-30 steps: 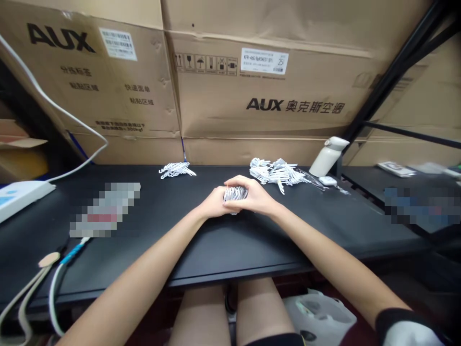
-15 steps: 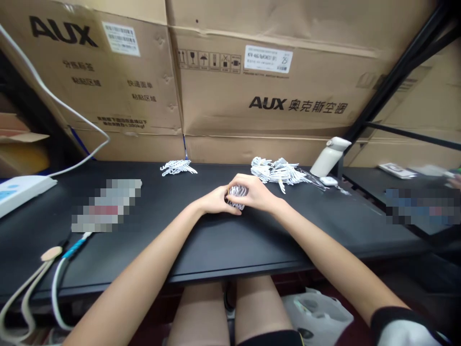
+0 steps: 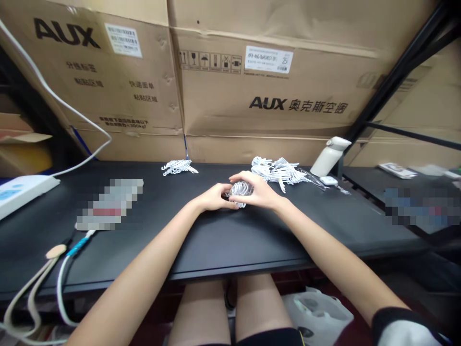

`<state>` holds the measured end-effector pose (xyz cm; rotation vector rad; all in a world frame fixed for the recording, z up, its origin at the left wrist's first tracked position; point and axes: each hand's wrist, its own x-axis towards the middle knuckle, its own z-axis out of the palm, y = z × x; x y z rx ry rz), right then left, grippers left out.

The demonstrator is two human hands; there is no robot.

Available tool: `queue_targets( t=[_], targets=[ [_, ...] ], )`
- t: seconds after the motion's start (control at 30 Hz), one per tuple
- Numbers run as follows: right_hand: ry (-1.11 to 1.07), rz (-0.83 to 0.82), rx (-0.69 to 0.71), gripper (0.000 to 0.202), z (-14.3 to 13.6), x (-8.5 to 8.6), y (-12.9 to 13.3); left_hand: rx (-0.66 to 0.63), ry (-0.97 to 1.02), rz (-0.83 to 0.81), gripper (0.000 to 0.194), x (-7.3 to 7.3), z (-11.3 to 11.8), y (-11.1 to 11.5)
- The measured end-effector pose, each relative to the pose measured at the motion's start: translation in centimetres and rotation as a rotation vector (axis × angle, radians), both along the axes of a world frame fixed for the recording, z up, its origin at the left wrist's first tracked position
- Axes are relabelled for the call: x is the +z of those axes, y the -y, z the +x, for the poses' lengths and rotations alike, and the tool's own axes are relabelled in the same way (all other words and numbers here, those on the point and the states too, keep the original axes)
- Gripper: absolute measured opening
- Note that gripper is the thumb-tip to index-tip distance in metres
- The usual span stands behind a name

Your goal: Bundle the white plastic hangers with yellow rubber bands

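Observation:
A bundle of white hooks (image 3: 242, 189) is gathered between my two hands, just above or on the black tabletop; the contact underneath is hidden. My left hand (image 3: 215, 198) curves around its left side, thumb towards me. From the right, my right hand (image 3: 260, 190) wraps over it, with fingers behind and thumb in front. Farther back lies a small pile of white hooks (image 3: 179, 166) on the left. A larger, looser pile of white hooks (image 3: 279, 171) spreads behind my right hand.
Cardboard boxes (image 3: 223, 113) wall off the table's back edge. A pale bottle (image 3: 330, 156) stands back right, near a small white case (image 3: 328, 181). On the left are a blurred-out device (image 3: 111, 204) with a cable (image 3: 77, 246) and a white power strip (image 3: 27, 192).
My fingers have loosened and shifted slightly around the bundle, so more of its curved ends show. Both piles lie as before.

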<state>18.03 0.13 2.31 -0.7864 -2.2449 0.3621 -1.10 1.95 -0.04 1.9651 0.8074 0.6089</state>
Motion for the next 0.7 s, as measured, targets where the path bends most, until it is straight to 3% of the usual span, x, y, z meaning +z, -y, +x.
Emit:
queue_targets(
  t=[0.13, 0.27, 0.43, 0.53, 0.7],
  targets=[
    [-0.344, -0.121, -0.133, 0.024, 0.9, -0.7, -1.5, 0.040, -0.003, -0.031, 0.045, 0.4, -0.7, -0.1],
    [-0.421, -0.178, -0.263, 0.014, 1.3, -1.7, -2.9, 0.058, 0.072, -0.086, 0.055, 0.4, -0.9, -0.1],
    [-0.329, -0.360, -0.092, 0.013, 1.0, -2.0, -2.3, 0.121, 0.165, -0.064, 0.067, -0.4, -0.7, -0.4],
    [-0.230, -0.319, -0.009, 0.016, 0.9, -1.7, -1.6, 0.113, 0.193, -0.081, 0.064, -0.7, -0.7, -0.7],
    [-0.102, -0.198, -0.009, 0.012, 1.0, -1.4, -1.5, 0.071, 0.187, -0.118, 0.056, -0.6, -1.2, -1.0]
  ],
)
